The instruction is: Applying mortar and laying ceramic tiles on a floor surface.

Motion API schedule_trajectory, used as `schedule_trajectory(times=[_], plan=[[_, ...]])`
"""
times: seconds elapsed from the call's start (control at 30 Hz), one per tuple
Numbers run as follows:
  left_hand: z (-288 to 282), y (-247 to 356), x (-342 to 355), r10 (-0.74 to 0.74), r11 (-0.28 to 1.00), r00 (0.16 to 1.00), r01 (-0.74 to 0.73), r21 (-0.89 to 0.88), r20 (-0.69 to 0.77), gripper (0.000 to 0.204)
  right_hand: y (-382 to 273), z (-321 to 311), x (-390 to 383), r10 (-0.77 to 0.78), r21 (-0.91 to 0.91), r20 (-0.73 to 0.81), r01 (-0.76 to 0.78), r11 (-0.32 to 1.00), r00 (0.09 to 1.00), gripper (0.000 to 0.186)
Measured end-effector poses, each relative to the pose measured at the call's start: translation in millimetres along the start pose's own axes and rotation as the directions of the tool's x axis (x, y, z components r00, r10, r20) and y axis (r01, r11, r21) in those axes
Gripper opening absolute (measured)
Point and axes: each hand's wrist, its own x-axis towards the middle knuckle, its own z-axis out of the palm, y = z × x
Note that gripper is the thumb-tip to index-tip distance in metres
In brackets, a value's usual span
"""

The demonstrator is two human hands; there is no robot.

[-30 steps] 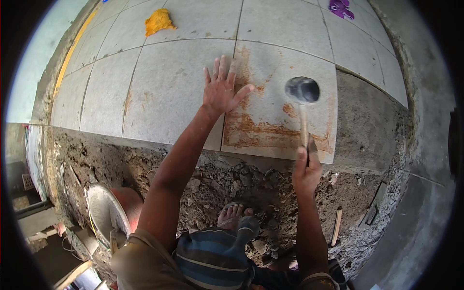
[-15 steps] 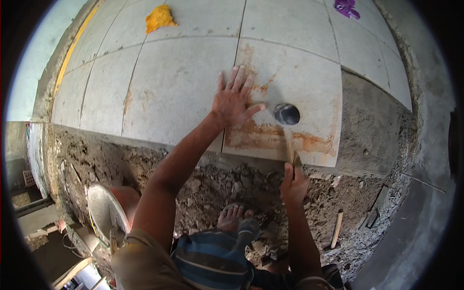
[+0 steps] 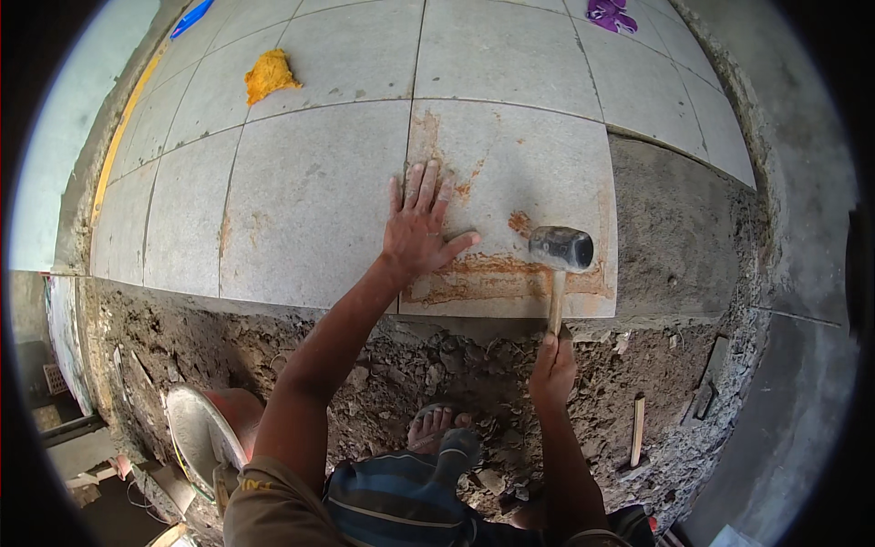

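My left hand (image 3: pixel 419 226) lies flat with fingers spread across the joint between two large grey floor tiles. Beneath and right of it is the corner tile (image 3: pixel 547 173), smeared with orange-brown dirt along its front and left edges. My right hand (image 3: pixel 552 369) is wrapped round the wooden handle of a rubber mallet (image 3: pixel 561 248). The mallet's black head is over the right front part of that tile; whether it touches the surface I cannot tell.
Grey mortar (image 3: pixel 674 228) lies right of the corner tile. Rough broken soil (image 3: pixel 365 374) runs along the front edge. A bucket (image 3: pixel 205 419) stands at lower left, a wooden-handled tool (image 3: pixel 638 428) at lower right. An orange cloth (image 3: pixel 270 77) and a purple cloth (image 3: pixel 611 15) lie on farther tiles.
My view has shifted, so the tiles sit lower and farther left. The mallet head has moved right over the tile, toward its right edge. My left hand stays flat.
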Motion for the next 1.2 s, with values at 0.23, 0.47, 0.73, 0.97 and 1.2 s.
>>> schedule_trajectory(times=[0.23, 0.47, 0.73, 0.97, 1.2], plan=[[2, -10, -8, 0.047, 0.999, 0.999, -0.047, 0.026, -0.025, 0.103, -35, 0, 15, -0.111, 0.084, -0.078, 0.117, 0.99, 0.991, 0.033], [3, 8, 0, 0.059, 0.998, 0.997, -0.059, -0.008, -0.04, 0.097, 4, -7, 12, -0.228, -0.215, -0.115, 0.2, 0.956, 0.967, 0.029], [-4, 4, -1, 0.025, 0.999, 1.0, -0.025, 0.027, 0.014, 0.099, -27, -6, 7, 0.083, 0.445, -0.072, -0.043, 0.894, 0.994, 0.036], [-3, 1, -5, -0.024, 0.999, 0.999, 0.022, 0.037, 0.043, 0.099, -24, 7, 47, 0.319, 0.601, 0.083, -0.302, 0.74, 0.944, 0.042], [-4, 2, -2, -0.022, 0.999, 1.0, 0.021, 0.028, 0.01, 0.1, -21, 4, 67, 0.412, 0.573, 0.11, -0.396, 0.718, 0.905, 0.049]])
